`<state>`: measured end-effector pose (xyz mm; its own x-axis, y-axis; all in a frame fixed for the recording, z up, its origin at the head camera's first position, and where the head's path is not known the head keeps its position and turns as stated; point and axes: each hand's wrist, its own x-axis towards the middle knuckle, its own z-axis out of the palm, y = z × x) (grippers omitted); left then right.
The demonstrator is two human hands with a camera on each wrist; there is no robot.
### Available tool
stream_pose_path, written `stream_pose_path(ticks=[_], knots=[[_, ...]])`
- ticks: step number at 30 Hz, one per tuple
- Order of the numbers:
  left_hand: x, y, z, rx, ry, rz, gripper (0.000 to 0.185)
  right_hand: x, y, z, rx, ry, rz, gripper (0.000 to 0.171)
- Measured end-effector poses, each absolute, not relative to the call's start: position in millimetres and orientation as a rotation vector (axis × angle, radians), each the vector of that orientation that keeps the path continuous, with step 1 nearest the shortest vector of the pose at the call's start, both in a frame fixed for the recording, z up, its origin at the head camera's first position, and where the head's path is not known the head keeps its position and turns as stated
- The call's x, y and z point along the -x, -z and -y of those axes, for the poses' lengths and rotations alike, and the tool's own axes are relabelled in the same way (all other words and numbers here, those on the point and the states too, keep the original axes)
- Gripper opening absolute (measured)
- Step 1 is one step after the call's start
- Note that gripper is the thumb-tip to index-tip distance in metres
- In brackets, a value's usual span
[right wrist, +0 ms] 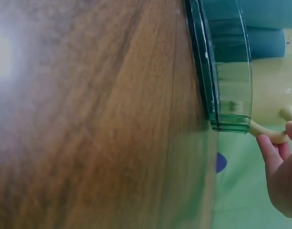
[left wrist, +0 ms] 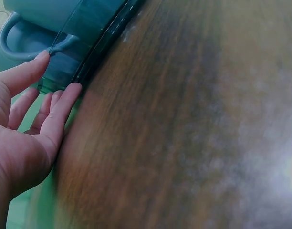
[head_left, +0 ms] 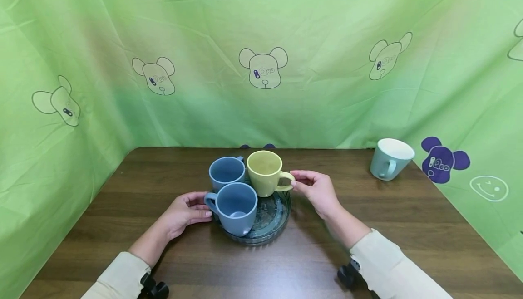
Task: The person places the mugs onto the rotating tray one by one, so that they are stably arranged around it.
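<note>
Both hands flank a clear glass dish (head_left: 279, 219) at the table's (head_left: 122, 208) middle. Left hand (head_left: 185, 212), fingers relaxed, touches the near blue mug's (head_left: 236, 208) left-pointing handle and the dish rim. Right hand (head_left: 316, 189) pinches the yellow mug's (head_left: 264, 172) right-pointing handle. A second blue mug (head_left: 226, 172) also stands upright in the dish. A pale green mug (head_left: 390, 158) leans at the far right corner.

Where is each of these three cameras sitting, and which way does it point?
Head: worn high, looking down at the table, three mugs on a glass tray; both hands and sleeves show.
Left wrist: low, sideways; left hand at the blue mug.
Right wrist: low, sideways; right hand at the yellow mug.
All share the tray.
</note>
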<state>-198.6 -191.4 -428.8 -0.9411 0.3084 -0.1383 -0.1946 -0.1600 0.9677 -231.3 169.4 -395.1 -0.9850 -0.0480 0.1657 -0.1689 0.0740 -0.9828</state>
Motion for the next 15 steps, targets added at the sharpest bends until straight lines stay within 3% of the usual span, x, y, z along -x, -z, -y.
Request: stream_pose_path(ticks=[7, 15], knots=[[199, 428, 192, -0.136, -2.170, -1.782, 0.041, 236, 397, -172, -0.265, -2.093, 2.232, 0.036], [206, 430, 200, -0.146, -2.125, -1.797, 0.050, 235, 396, -183, -0.288, -2.128, 2.214, 0.039]])
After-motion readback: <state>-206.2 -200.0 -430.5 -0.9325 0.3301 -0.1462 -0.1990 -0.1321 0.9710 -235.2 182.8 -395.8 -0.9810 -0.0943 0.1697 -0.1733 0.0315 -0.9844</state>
